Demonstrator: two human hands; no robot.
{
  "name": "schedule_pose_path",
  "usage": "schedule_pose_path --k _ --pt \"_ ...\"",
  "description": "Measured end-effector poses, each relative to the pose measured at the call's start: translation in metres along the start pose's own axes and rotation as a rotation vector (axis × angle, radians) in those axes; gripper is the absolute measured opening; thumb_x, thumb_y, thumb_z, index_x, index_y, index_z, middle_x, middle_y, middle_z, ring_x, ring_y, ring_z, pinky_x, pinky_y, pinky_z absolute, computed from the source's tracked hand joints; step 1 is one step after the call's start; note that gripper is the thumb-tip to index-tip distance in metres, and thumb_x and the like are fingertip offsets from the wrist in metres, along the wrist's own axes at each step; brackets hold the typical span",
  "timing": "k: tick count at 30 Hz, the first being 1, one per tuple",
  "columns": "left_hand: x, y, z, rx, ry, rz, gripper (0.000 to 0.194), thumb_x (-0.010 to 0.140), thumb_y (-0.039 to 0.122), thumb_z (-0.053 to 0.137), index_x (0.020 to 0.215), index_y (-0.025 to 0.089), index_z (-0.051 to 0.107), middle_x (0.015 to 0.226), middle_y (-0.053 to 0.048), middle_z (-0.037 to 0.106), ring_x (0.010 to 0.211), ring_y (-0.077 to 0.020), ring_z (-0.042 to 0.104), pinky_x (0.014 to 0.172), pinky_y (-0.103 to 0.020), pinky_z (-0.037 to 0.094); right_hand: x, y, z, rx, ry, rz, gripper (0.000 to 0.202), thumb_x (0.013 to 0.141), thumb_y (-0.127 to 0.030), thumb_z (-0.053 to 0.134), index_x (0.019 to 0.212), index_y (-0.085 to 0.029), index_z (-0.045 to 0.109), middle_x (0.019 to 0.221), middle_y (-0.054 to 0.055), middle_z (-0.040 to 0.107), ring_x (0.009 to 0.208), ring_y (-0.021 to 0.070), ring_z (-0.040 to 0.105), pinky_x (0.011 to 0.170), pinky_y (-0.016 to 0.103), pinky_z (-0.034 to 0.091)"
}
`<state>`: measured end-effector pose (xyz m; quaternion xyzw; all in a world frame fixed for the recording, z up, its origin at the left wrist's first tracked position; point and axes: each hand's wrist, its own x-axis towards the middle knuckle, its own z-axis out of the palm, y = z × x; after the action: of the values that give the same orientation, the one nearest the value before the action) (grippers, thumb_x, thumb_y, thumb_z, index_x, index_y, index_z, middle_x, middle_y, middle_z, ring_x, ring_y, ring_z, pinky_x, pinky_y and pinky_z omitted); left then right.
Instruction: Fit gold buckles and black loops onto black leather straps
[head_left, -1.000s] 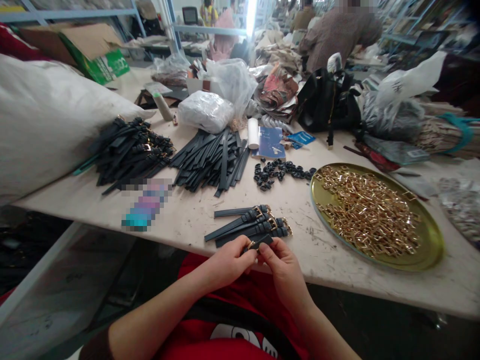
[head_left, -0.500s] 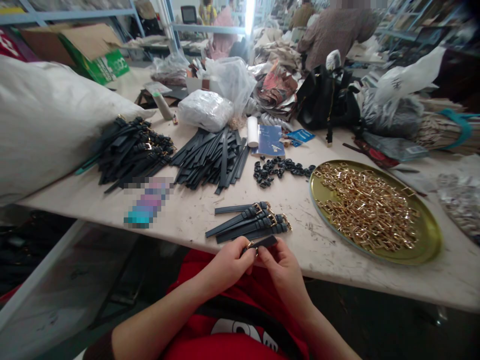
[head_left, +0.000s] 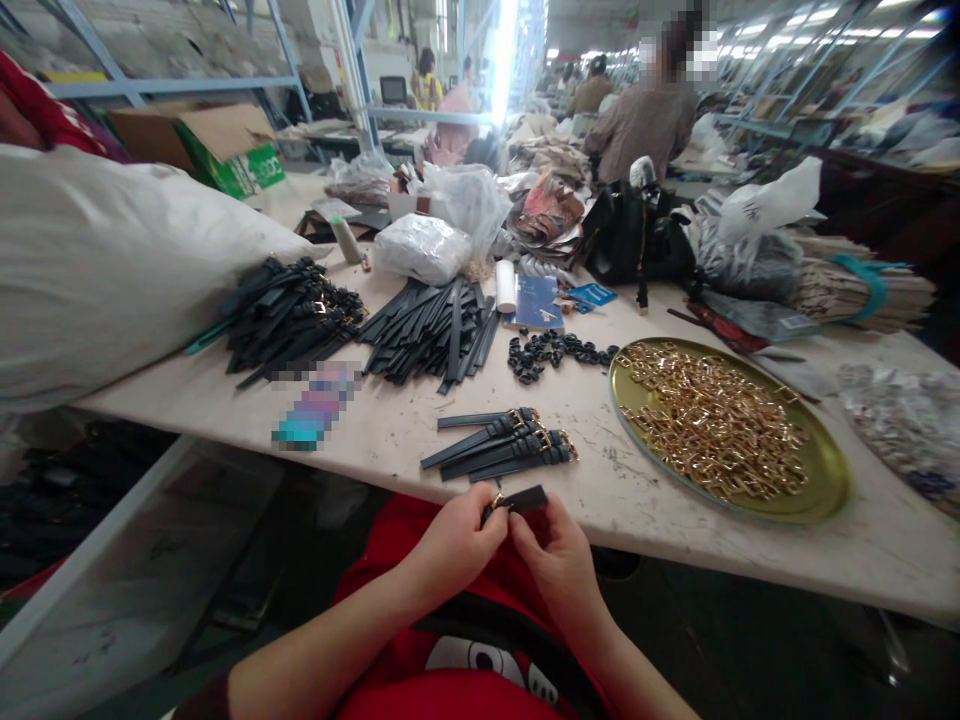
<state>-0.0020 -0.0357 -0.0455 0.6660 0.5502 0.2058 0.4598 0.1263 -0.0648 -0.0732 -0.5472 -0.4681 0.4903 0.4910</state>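
A short black strap [head_left: 526, 498] with a gold buckle [head_left: 498, 500] is between my two hands, just off the table's front edge. My left hand [head_left: 474, 525] pinches it at the buckle end. On its other end are the fingers of my right hand [head_left: 553, 532]. Right beyond my hands lie several buckled black straps [head_left: 495, 445]. Farther back are a pile of plain black strips [head_left: 429, 330], a heap of buckled straps [head_left: 292, 315] and small black loops [head_left: 551, 350]. A round gold tray [head_left: 832, 490] at the right holds many gold buckles [head_left: 720, 425].
A large white sack [head_left: 112, 270] bulges over the table's left side. Plastic bags [head_left: 424, 248], a white roll [head_left: 505, 287], a blue booklet [head_left: 538, 303] and a black bag [head_left: 637, 235] line the back. A person [head_left: 645, 120] is beyond the table.
The view has tilted up and shifted, showing more of the room behind. Both hands still hold the strap, with its free end turned slightly.
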Motion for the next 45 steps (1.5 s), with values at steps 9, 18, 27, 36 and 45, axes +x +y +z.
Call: schedule_pose_path --k 9,18,27,36,45 --pt "-0.010 0.000 -0.010 0.094 -0.062 0.041 0.018 0.079 0.030 0.041 0.065 0.019 0.038 0.058 0.005 0.043 0.054 -0.0101 0.037 0.049 -0.023 0.021 0.012 -0.012 -0.008 0.060 -0.172 0.143 0.020 0.068 -0.033 0.062 0.069 -0.018 0.050 0.059 -0.004 0.052 0.055 0.0112 0.048 0.055 0.024 0.041" --pt "0.014 0.013 -0.032 -0.022 -0.176 0.006 0.024 0.083 0.036 0.036 0.066 0.019 0.039 0.052 0.005 0.046 0.051 -0.0105 0.043 0.048 -0.021 0.027 0.036 -0.015 -0.014 -0.047 -0.231 0.006 0.016 0.072 -0.034 0.061 0.072 -0.019 0.056 0.066 -0.002 0.056 0.064 0.0127 0.050 0.060 0.025 0.040" --pt "0.031 0.026 -0.044 0.129 -0.212 0.065 0.023 0.084 0.033 0.038 0.067 0.019 0.043 0.058 0.004 0.049 0.054 -0.0102 0.043 0.049 -0.021 0.026 0.068 -0.033 -0.017 0.152 -0.258 0.303 0.026 0.063 -0.037 0.067 0.064 -0.018 0.050 0.055 -0.006 0.049 0.054 0.0089 0.042 0.055 0.022 0.035" --pt "0.074 0.018 -0.050 -0.099 -0.179 -0.027 0.017 0.077 0.033 0.050 0.082 0.018 0.046 0.062 0.005 0.054 0.057 -0.0112 0.050 0.055 -0.021 0.035 0.094 -0.045 -0.025 -0.256 -0.367 -0.096 0.014 0.082 -0.032 0.047 0.080 -0.019 0.054 0.075 0.001 0.058 0.070 0.0138 0.052 0.066 0.026 0.041" --pt "0.104 0.024 -0.059 -0.037 -0.077 0.029 0.022 0.084 0.032 0.038 0.087 0.019 0.055 0.061 0.004 0.053 0.062 -0.0119 0.051 0.060 -0.022 0.035 0.219 -0.019 -0.051 -1.011 -0.011 -0.344 0.016 0.078 -0.014 0.046 0.086 -0.017 0.060 0.088 0.010 0.059 0.078 0.0197 0.055 0.071 0.030 0.041"
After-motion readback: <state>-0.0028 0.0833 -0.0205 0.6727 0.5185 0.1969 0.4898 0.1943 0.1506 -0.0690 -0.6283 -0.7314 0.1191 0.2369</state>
